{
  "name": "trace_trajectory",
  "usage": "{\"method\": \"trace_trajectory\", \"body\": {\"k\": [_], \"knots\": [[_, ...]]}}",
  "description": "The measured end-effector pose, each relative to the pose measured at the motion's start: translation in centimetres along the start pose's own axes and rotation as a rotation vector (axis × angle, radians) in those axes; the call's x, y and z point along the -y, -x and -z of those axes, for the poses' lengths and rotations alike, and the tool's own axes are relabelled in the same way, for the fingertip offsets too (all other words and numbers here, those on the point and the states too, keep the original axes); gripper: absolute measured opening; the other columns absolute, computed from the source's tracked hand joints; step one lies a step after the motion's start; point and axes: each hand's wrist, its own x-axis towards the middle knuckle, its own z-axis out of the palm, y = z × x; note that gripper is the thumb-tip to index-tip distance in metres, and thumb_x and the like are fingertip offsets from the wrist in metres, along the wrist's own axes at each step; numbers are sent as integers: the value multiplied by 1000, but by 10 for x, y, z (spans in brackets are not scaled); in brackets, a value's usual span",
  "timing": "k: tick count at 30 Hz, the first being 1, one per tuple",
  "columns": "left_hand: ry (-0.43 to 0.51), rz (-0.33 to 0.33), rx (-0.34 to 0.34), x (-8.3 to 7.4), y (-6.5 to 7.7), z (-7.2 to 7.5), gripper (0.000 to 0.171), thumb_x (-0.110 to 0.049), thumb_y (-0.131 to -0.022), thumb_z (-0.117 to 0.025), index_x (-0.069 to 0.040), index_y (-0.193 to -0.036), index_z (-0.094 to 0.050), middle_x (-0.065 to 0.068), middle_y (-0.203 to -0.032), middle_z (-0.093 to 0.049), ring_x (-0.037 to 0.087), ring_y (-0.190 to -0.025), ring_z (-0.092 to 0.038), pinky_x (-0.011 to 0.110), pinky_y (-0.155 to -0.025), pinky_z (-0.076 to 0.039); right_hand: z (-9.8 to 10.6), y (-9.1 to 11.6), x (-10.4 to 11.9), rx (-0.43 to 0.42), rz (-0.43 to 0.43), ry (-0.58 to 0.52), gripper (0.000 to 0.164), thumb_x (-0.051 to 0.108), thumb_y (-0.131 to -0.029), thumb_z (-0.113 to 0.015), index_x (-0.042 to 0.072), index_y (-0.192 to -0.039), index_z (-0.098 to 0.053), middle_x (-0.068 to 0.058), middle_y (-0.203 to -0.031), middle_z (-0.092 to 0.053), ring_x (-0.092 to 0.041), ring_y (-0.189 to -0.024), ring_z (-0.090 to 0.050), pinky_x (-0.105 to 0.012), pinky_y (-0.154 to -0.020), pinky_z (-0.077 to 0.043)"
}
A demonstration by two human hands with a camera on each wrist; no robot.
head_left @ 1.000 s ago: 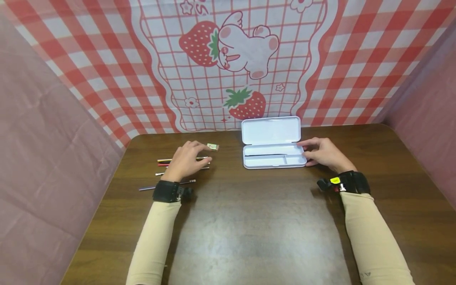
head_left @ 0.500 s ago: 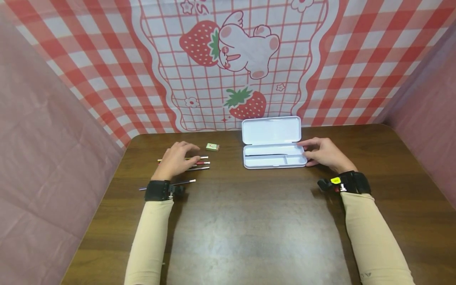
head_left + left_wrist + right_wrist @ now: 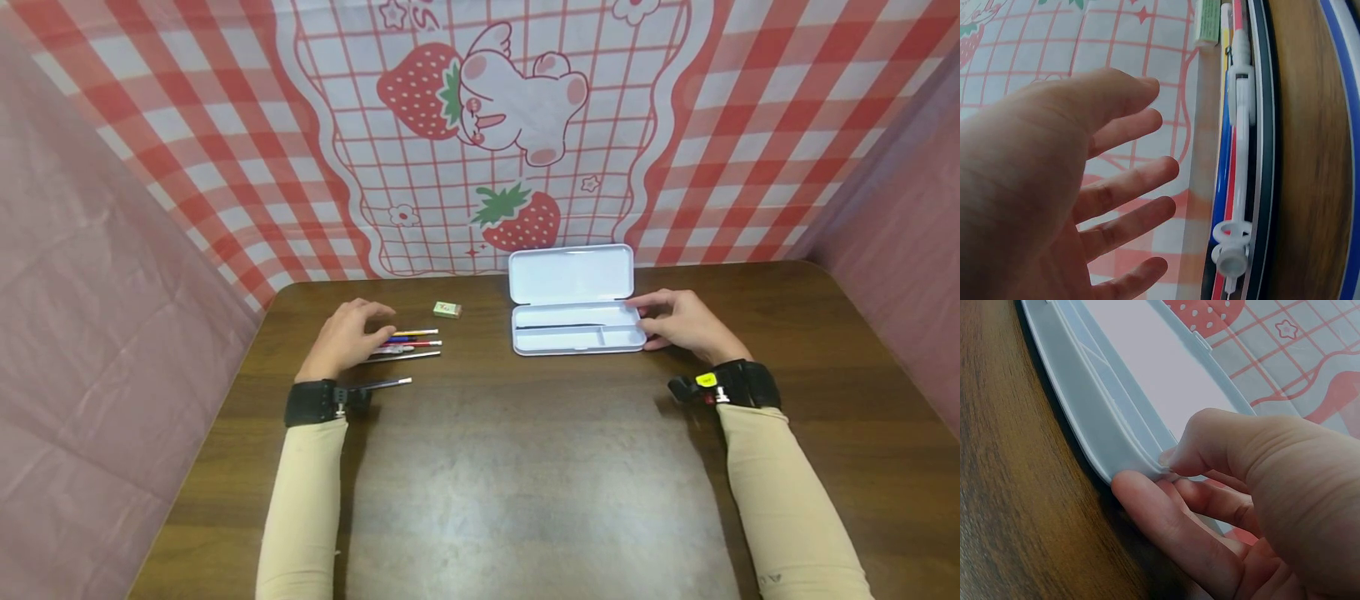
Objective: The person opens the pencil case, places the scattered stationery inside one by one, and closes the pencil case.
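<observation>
My left hand (image 3: 345, 337) hovers at the left over a row of pencils, its fingers spread and holding nothing. Beneath and beside it lie a yellow pencil (image 3: 420, 332), a red pencil (image 3: 427, 343) and a dark pencil (image 3: 390, 384). Among them the left wrist view shows a white plastic tool (image 3: 1242, 156) with a round knob and a pink end. My right hand (image 3: 686, 327) pinches the right end of a white pencil case (image 3: 577, 352), thumb over the rim (image 3: 1079, 400), fingers outside. The case's lid (image 3: 572, 277) stands raised; a thin dark line runs along its divider.
A small green-and-white eraser (image 3: 447, 310) lies between the pencils and the case. The brown wooden table (image 3: 525, 467) ends at the back against a red checked cloth (image 3: 300, 167). Pink cloths (image 3: 97, 292) hang at both sides.
My left hand has drawn back leftward, away from the eraser, uncovering more of the pencils. The right hand and the pencil case have stayed put.
</observation>
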Motion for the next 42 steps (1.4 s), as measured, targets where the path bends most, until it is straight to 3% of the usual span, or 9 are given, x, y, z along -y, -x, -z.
{"method": "trace_trajectory", "body": {"k": [14, 29, 42], "knots": [[-6, 30, -13, 6, -1, -6, 28, -20, -91, -70, -10, -118, -71, 13, -115, -68, 32, -113, -56, 57, -98, -45, -1, 3, 0, 8, 4, 0, 43, 6, -92, -66, 4, -135, -61, -22, -122, -51, -25, -79, -65, -29, -66, -63], [-53, 67, -70, 11, 0, -12, 27, -5, -88, -71, -11, -114, -73, 16, -118, -66, 36, -116, -54, 62, -101, -42, -1, 2, 0, 2, -4, 2, 43, 7, -92, -67, 5, -134, -62, -20, -120, -51, -28, -79, -65, -30, -65, -63], [-29, 161, 18, 11, 1, -13, 22, -17, -90, -66, -13, -111, -73, 14, -111, -63, 32, -109, -52, 56, -93, -45, -1, 0, 0, -4, 4, 6, 42, 8, -92, -67, 6, -134, -63, -20, -119, -52, -29, -79, -65, -29, -65, -63]]}}
